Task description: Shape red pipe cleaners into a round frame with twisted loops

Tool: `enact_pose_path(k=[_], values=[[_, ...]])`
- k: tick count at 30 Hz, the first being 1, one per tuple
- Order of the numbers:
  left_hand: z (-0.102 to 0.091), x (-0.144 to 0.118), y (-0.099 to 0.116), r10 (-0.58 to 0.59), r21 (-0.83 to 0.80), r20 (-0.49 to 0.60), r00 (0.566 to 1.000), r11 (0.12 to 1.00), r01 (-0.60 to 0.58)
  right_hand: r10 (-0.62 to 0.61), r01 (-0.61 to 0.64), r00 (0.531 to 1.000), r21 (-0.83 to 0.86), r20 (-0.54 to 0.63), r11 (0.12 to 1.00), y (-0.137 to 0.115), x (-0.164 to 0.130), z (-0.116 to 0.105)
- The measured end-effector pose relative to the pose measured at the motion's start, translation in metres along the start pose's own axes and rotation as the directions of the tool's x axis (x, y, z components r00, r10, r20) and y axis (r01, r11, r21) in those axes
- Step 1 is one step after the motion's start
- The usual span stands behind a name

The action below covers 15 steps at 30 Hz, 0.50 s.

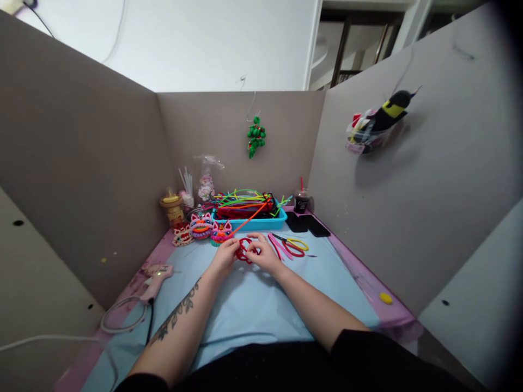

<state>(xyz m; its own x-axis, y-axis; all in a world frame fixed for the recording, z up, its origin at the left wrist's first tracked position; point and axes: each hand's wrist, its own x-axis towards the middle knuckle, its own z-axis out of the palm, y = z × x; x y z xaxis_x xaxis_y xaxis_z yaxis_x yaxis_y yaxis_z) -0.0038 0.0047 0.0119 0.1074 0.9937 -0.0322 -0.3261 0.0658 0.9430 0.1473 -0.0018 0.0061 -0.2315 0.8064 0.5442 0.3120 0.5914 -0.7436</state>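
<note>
Between my two hands is a red piece bent into loops, which looks like fuzzy pipe cleaner [244,251]. My left hand [225,256] pinches its left side. On its right side, the fingers of my right hand [263,255] close on the red loops; the fingertips partly cover them. Just right of my right hand lie scissors [301,244] with yellow and red handles, and pink pipe cleaners [274,242]. Beyond my left hand sit colourful craft pieces with pointed ears [222,231], close to the tray.
A blue tray [255,224] piled with coloured pipe cleaners stands at the back. A pink glue gun [157,280] with its cord lies left. Dark flat objects [306,224] and a drink cup [301,201] are back right. Grey panels [241,103] enclose the table; a yellow disc [385,298] lies right.
</note>
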Motion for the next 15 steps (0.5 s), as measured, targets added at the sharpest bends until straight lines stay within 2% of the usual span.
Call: enact_pose_path(k=[5,15], values=[[0.0006,-0.0014,0.002,0.005,-0.061,0.08,0.997,0.998,0.0,0.049,-0.049,0.998,-0.002,-0.045,0.999,0.0053,0.0018,0.0017],[-0.0022,0.0027,-0.0036,0.05,-0.057,0.101,0.994,0.997,-0.045,0.015,-0.015,1.0,-0.051,-0.015,0.999,-0.0001,-0.0005,0.0015]])
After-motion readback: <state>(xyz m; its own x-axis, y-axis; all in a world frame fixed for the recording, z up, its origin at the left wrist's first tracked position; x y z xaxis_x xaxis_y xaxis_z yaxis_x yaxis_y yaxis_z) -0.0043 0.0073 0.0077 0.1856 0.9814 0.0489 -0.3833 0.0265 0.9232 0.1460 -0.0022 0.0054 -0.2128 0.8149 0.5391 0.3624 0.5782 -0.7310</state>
